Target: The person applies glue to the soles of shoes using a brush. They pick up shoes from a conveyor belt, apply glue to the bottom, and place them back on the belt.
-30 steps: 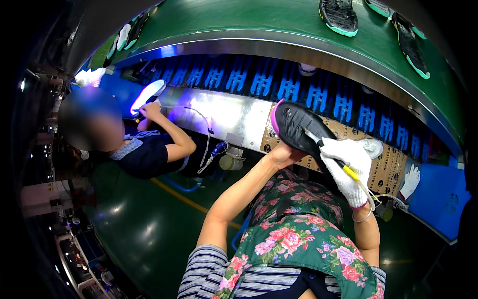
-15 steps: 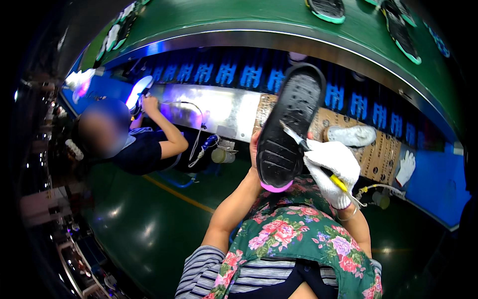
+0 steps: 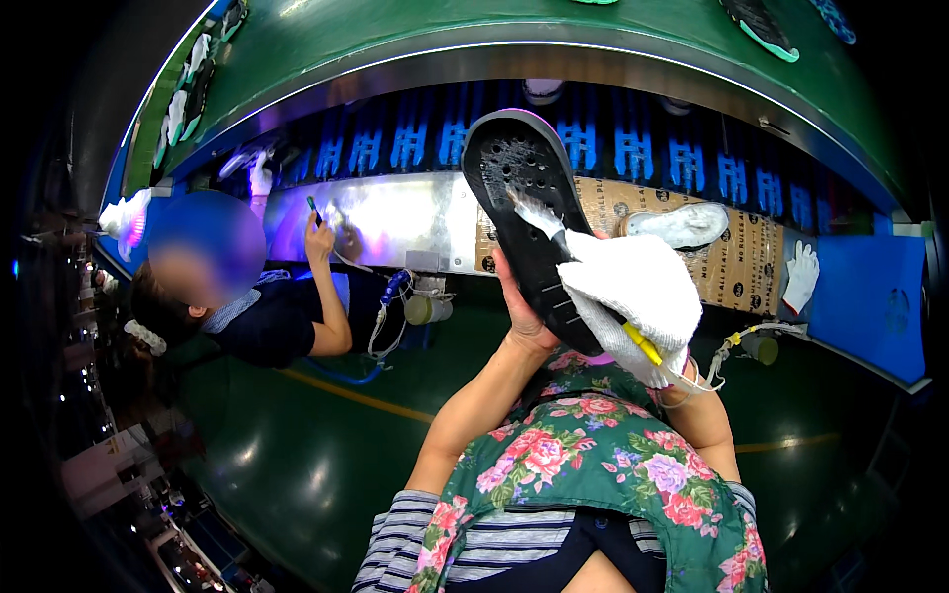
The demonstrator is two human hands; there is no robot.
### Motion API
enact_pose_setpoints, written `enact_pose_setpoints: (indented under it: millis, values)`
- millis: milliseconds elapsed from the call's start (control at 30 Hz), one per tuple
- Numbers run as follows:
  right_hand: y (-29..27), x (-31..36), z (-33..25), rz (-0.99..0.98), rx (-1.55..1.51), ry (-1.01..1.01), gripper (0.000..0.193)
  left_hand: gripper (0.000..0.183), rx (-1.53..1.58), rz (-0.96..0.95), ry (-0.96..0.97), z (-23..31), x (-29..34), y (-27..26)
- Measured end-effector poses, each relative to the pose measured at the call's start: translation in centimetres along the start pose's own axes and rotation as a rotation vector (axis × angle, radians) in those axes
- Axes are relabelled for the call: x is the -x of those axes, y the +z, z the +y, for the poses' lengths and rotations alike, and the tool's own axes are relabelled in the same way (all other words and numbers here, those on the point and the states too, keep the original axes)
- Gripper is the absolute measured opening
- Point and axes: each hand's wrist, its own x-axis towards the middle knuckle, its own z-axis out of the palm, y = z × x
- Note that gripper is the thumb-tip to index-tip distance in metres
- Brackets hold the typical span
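We are looking down at a brown cardboard sheet (image 3: 736, 262) with dark print lying flat along the bench under the curved green conveyor (image 3: 514, 35); it is running from behind the raised shoe out to the right, and a white shoe (image 3: 682, 223) is resting on it. Further right, a white glove (image 3: 801, 277) is hanging against the edge of a plain blue panel (image 3: 870, 296). Behind the bench, a row of blue upright markings (image 3: 633, 148) is glowing along the dark wall below the conveyor. We are holding up a black shoe sole (image 3: 529, 212), tread side facing us, tilted with its toe end high and its pink-edged heel end low near our flowered apron (image 3: 603, 465). Our bare left hand (image 3: 524, 311) is gripping the sole from beneath, its fingers curled round the left edge. Our right hand (image 3: 638, 296), in a white glove, is closed round a yellow-handled brush (image 3: 593, 282) and lies over the lower right of the sole, while the pale bristles are touching the tread at mid-sole. To our left, another person in a dark top (image 3: 272, 321) is holding a small dark tool up at the lit metal panel (image 3: 386, 217).
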Motion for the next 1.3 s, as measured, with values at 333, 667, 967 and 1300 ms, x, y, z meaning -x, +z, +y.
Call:
enact_pose_setpoints:
  millis: [333,667,967,1300]
  values:
    - [0.6,0.6,-0.5,0.003,0.162,0.048,0.035,0.089,-0.085,-0.029,-0.046,-2.1,0.4,-4.2]
    - [1.1,-1.2,-0.8,0.173,-0.074,0.161,0.024,0.112,-0.237,0.046,0.012,-0.8,-1.5,-0.9]
    - [1.9,-0.9,0.7,0.175,-0.104,0.208,0.018,0.117,-0.131,-0.046,0.035,0.3,-3.5,-0.3]
    - [2.7,-0.8,0.5,0.162,-0.108,0.201,0.021,0.117,0.015,-0.284,-0.018,0.4,-6.6,0.0]
